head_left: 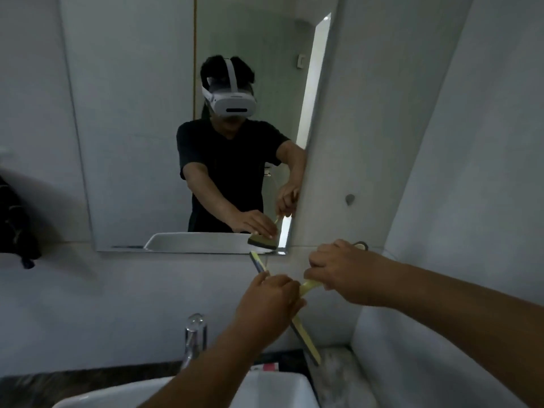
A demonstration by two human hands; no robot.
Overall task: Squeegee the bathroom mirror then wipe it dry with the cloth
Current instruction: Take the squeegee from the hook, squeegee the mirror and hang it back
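Observation:
The bathroom mirror (141,128) hangs on the white wall above the sink and reflects a person wearing a headset. A yellow squeegee (303,334) with a dark rubber blade is held just below the mirror's lower right corner. Its blade runs from upper left to lower right. My left hand (269,300) grips the middle of the blade bar. My right hand (338,270) closes around the yellow handle. The squeegee is off the glass, in front of the wall beneath the mirror. No cloth is clearly visible.
A white sink (265,390) lies at the bottom with a chrome tap (194,334) behind it. A marble ledge (338,375) runs at lower right. Dark items (17,219) hang on the left wall. A wall corner (391,201) juts out right of the mirror.

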